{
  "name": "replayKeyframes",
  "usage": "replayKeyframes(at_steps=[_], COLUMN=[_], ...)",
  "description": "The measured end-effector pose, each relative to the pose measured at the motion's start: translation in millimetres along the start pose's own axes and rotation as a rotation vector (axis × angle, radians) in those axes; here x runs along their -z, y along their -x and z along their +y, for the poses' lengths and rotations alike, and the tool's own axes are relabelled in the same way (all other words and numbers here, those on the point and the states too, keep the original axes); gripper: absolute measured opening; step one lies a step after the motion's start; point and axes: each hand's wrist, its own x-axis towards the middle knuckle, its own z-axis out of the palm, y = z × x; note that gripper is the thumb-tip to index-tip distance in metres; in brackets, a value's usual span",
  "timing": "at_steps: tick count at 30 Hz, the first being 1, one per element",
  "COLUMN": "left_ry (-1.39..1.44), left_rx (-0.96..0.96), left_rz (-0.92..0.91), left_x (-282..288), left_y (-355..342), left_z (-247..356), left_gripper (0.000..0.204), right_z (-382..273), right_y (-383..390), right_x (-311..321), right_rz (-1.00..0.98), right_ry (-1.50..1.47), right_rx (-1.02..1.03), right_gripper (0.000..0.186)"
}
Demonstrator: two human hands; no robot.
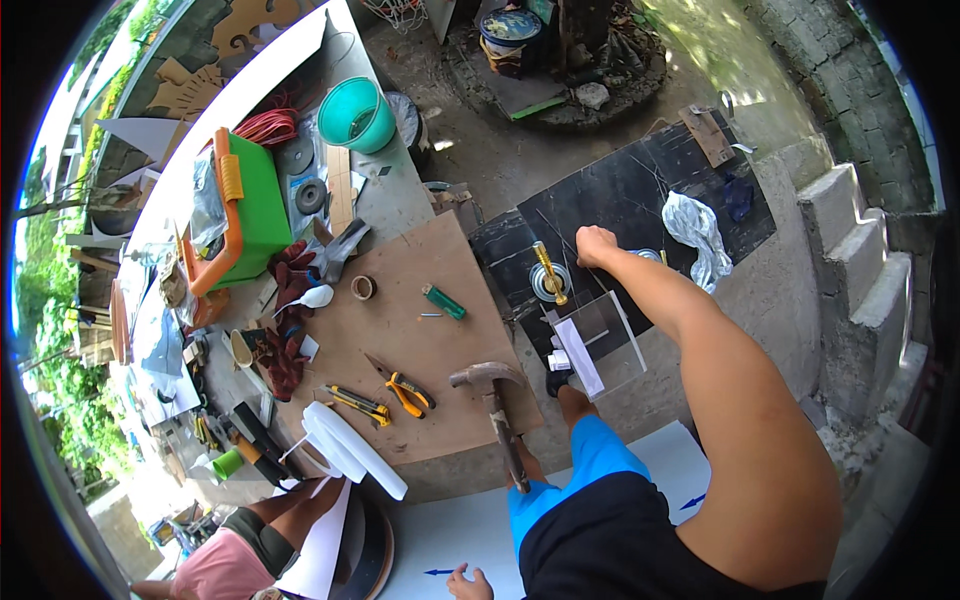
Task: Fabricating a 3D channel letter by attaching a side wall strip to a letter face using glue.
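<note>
My right arm stretches far out over a black marble-patterned sheet. My right hand is closed there, its fingers curled; whether they hold anything is hidden. Just left of it, a brass torch head stands above a round can. Partly behind my forearm shows another can. Nearer to me lie a clear acrylic sheet and a white strip. At the lower edge my left hand has its fingers apart and holds nothing, above a pale blue-white panel.
A brown board carries a hammer, pliers, a utility knife and a green lighter. Left stand a green-orange toolbox and teal bucket. Another person is at lower left. Concrete steps rise right.
</note>
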Motion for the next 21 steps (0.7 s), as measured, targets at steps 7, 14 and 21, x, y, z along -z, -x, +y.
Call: replayKeyframes(at_steps=[7, 14, 21], left_ry=[0.041, 0.245, 0.388], left_rx=[-0.003, 0.117, 0.004], left_rz=[-0.018, -0.052, -0.068], left_x=[12.6, 36.5, 42.4], left_y=[3.9, -11.2, -35.8], left_z=[33.3, 57.0, 73.4], left_gripper=[0.033, 0.033, 0.035], right_z=[-0.2, 5.1, -7.0], right_y=[-6.3, 36.8, 172.3], right_x=[34.8, 157.3, 156.5], right_rz=[0.097, 0.606, 0.768], right_ry=[-0.191, -0.485, -0.837], right_rx=[-0.035, 0.12, 0.303], right_gripper=[0.046, 0.022, 0.017])
